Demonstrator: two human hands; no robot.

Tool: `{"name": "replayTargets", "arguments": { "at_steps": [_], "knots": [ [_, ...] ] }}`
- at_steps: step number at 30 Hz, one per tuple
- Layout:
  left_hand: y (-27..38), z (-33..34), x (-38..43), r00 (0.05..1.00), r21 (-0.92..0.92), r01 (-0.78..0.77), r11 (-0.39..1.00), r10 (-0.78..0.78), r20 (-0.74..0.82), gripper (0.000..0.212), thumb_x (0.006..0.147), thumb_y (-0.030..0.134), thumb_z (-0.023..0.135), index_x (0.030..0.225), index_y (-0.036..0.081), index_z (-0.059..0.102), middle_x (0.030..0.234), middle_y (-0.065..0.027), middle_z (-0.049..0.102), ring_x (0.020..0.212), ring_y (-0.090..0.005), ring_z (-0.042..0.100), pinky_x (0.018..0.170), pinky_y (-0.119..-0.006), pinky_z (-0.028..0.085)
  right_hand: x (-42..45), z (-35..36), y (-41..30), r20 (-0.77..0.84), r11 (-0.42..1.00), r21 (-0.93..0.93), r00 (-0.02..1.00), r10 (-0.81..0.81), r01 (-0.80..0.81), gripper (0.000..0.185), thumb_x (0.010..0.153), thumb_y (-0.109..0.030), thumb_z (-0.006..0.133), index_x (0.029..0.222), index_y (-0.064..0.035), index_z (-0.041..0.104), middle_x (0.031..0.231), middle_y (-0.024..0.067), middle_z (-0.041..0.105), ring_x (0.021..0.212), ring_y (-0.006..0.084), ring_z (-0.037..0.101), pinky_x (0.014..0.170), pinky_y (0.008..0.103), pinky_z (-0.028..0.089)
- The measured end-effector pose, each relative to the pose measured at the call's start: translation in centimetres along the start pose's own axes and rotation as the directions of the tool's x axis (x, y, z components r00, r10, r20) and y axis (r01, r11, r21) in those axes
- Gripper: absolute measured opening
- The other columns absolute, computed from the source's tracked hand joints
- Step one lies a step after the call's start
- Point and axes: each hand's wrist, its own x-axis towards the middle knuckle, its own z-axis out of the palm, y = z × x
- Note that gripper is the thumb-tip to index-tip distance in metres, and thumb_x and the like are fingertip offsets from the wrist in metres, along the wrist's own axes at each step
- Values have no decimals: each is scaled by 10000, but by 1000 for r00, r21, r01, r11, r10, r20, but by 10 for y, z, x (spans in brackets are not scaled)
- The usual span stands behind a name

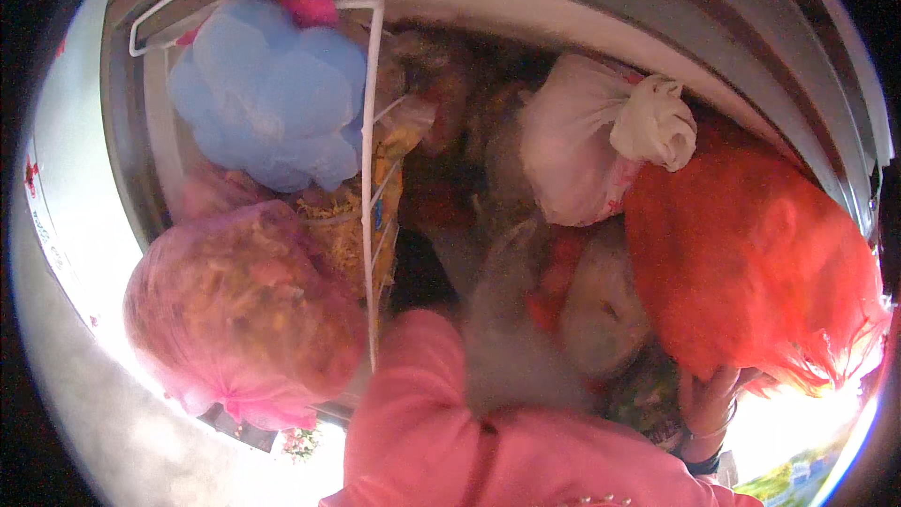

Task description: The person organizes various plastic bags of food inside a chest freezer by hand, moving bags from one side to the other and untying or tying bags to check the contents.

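Note:
A pink sleeve reaches down into a chest freezer, and my left hand beyond it is out of view. At the right, my right hand is up against the underside of a large red plastic bag. Its fingertips are hidden by the bag, so its grip does not show. A bangle and a black band circle that wrist. Just left of the red bag rests a knotted white plastic bag. Below it, a pale wrapped bundle sits deeper in the freezer, beside blurred translucent plastic.
A white wire frame stands between the deep well and the left side. There lie a bulging blue bag, a translucent pink bag and a packet of yellowish shreds. The freezer's dark rim curves behind.

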Motion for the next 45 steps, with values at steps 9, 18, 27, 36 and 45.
{"name": "replayTargets", "arguments": {
  "at_steps": [9, 18, 27, 36, 45],
  "knots": [
    [-5, -10, -6, 1000, 12, 8, 1000, -9, 3, 83, 770, 164, 497, 821, 99, 508, 712, -36, 472, 629, -166, 473, 576, -290, 394, -13, 5, 5, 12, 1000, -6, 1000, 26, -26, 791, 653, -53, 665, 1282, -104, 188, 1305, 333, 89, 1192, 508, 150, 928, 564, 202],
    [-4, -25, -28, 1000, 2, -9, 1000, 9, 19, 80, 767, 173, 498, 804, 102, 502, 693, -33, 460, 609, -164, 464, 561, -291, 388, 11, 10, -2, -135, 981, 164, 988, -80, 102, 726, 631, -60, 673, 1241, -121, 285, 1263, 304, 164, 1133, 509, 228, 905, 535, 283],
    [1, -32, -45, 999, 26, -34, 999, 33, 39, 80, 763, 182, 498, 788, 105, 496, 675, -30, 448, 588, -162, 455, 545, -292, 383, 23, 2, -10, -195, 979, 137, 973, -123, 151, 714, 605, -58, 685, 1231, -129, 349, 1274, 279, 170, 1168, 510, 177, 949, 553, 225],
    [1, -26, -41, 999, 48, -31, 998, 29, 36, 83, 759, 190, 499, 771, 108, 490, 656, -28, 436, 568, -161, 445, 530, -293, 378, 21, 5, -6, -211, 973, 168, 970, -121, 158, 702, 586, -57, 704, 1200, -142, 375, 1281, 257, 188, 1159, 501, 208, 940, 546, 251],
    [-9, 5, -16, 1000, 14, -5, 1000, 4, 25, 89, 756, 199, 499, 754, 111, 483, 638, -25, 424, 547, -159, 436, 515, -294, 372, 4, 18, 4, -149, 993, 13, 982, -115, 118, 795, 627, -71, 698, 1267, -154, 236, 1292, 295, 153, 1162, 497, 219, 909, 545, 283]
  ]
}}
